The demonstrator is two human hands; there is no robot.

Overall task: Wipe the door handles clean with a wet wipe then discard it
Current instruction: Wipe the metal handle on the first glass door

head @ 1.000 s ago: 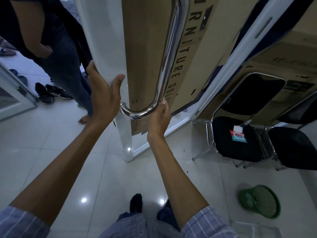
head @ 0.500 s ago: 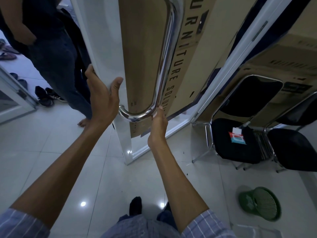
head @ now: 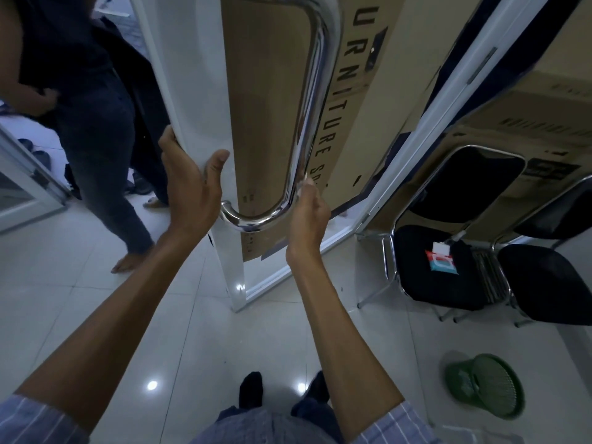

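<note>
A chrome door handle (head: 315, 91) runs down the door and bends at the bottom toward the white door edge (head: 192, 91). My left hand (head: 189, 190) grips that edge, thumb on the front face and fingers behind it. My right hand (head: 309, 216) curls round the handle just above its lower bend. Only a small pale bit of the wet wipe (head: 303, 184) shows at my fingertips; the rest is hidden inside the hand.
Another person (head: 96, 139) stands just behind the door at left. Black folding chairs (head: 439, 283) stand at right, one holding a pack of wipes (head: 442, 259). A green mesh bin (head: 487, 389) lies tipped on the floor at lower right. Large cardboard boxes lean behind the glass.
My right hand has slid a little up from the bottom bend onto the upright bar. My left hand keeps its hold on the door edge. The person behind the door has shifted.
</note>
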